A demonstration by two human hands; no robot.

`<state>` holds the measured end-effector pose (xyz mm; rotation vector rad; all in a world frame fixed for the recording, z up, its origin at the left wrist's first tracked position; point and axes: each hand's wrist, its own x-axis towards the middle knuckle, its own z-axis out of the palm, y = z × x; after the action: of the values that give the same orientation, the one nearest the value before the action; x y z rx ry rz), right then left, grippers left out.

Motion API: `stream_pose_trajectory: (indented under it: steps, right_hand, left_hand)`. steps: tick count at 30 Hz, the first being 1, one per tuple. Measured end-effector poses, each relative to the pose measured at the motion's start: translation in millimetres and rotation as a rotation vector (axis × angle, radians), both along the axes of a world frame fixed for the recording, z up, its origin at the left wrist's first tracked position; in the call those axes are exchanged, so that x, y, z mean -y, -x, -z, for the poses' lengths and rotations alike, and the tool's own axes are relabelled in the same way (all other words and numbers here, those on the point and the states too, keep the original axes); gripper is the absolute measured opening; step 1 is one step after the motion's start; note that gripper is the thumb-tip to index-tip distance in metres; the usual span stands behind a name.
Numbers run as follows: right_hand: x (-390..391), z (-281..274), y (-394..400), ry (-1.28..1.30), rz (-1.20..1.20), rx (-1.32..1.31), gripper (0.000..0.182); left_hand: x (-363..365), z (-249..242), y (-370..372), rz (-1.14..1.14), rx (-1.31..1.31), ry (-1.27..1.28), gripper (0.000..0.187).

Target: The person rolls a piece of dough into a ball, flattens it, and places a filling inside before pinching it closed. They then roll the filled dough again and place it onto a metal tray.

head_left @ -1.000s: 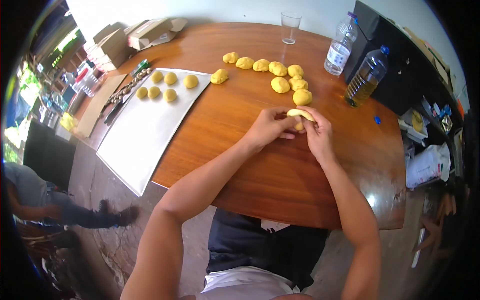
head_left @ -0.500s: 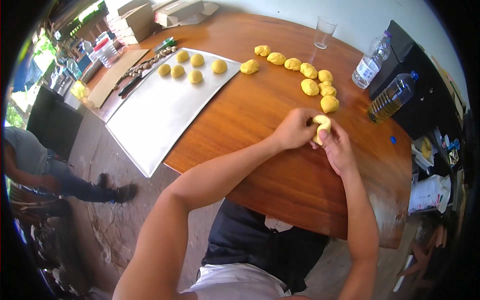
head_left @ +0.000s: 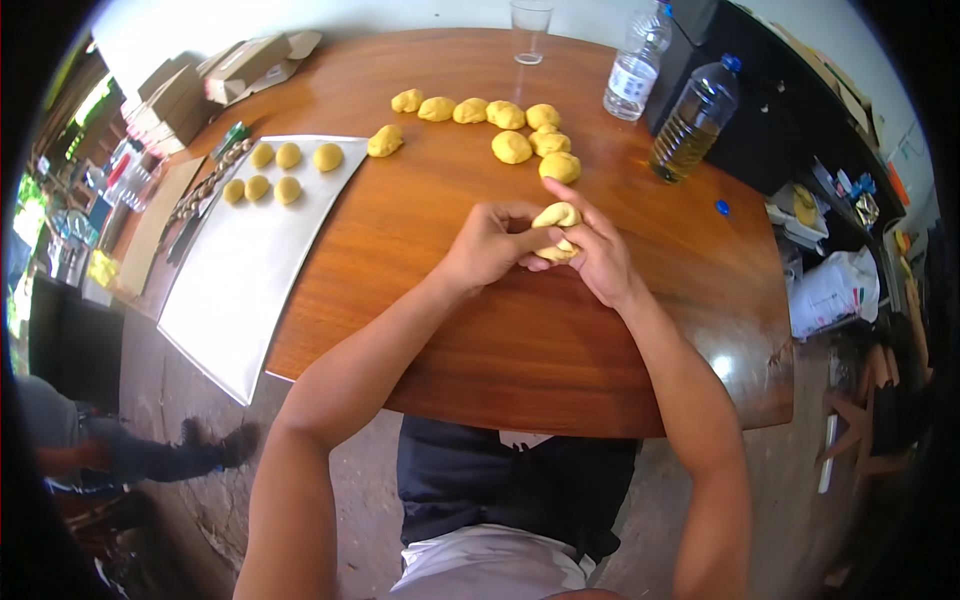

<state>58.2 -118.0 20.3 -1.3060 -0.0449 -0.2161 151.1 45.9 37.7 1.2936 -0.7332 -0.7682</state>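
Between both hands, above the wooden table, is a piece of pale yellow dough, folded over on itself. My left hand grips its left side, with the thumb pressed into the fold. My right hand holds the other side, its index finger stretched out past the dough. Just beyond the hands lies a rough yellow dough lump, at the near end of a curved row of several more. Smooth round dough balls sit in rows at the far end of a metal tray to the left.
A clear glass, a labelled water bottle and a bottle of yellowish liquid stand at the back. A blue cap lies at right. Cardboard boxes are stacked far left. Another person's leg shows at left.
The view has turned, so the table's things sit further left. The dough has gone from a bent curl to a more tightly folded piece, and my right index finger has extended.
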Motion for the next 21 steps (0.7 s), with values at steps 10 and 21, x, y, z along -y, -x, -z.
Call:
stream_pose_trajectory:
  steps: [10,21]
  right_hand:
    - [9.8,-12.3,1.2,0.049,-0.343,-0.053,0.056]
    - [11.7,-2.9,1.6,0.311,-0.080,-0.092,0.032]
  left_hand:
    - [-6.1,-3.4,-3.2,-0.103,0.100,0.106,0.012]
    - [-4.8,-11.9,-0.8,-0.024,0.048,0.016,0.026]
